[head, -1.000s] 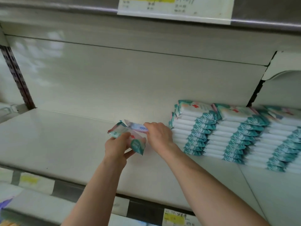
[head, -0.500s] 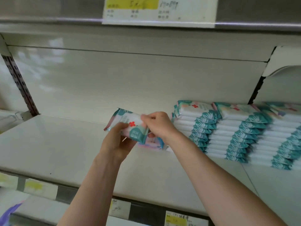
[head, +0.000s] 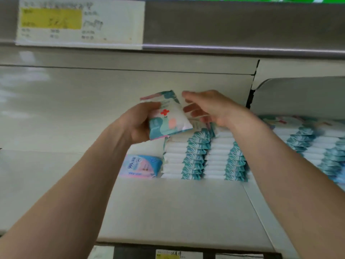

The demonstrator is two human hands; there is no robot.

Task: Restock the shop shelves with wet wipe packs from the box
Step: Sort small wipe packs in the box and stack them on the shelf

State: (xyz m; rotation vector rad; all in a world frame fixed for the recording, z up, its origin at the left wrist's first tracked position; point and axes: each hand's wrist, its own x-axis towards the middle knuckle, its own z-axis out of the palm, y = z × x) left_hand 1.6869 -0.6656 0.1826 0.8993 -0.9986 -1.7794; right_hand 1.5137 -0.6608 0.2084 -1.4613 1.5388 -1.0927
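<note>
Placing step here. My left hand (head: 134, 124) grips a teal wet wipe pack (head: 169, 119), red cross facing me. It is tilted and held in the air just above the leftmost stack (head: 184, 157) on the shelf (head: 177, 212). My right hand (head: 214, 109) is released, fingers spread, hovering beside the pack over the stack tops and touching nothing I can make out. A blue-and-pink pack (head: 141, 166) lies flat just left of that stack. Next, I reckon: level the pack, lower it square onto the stack, and let the right hand pat it flush.
</note>
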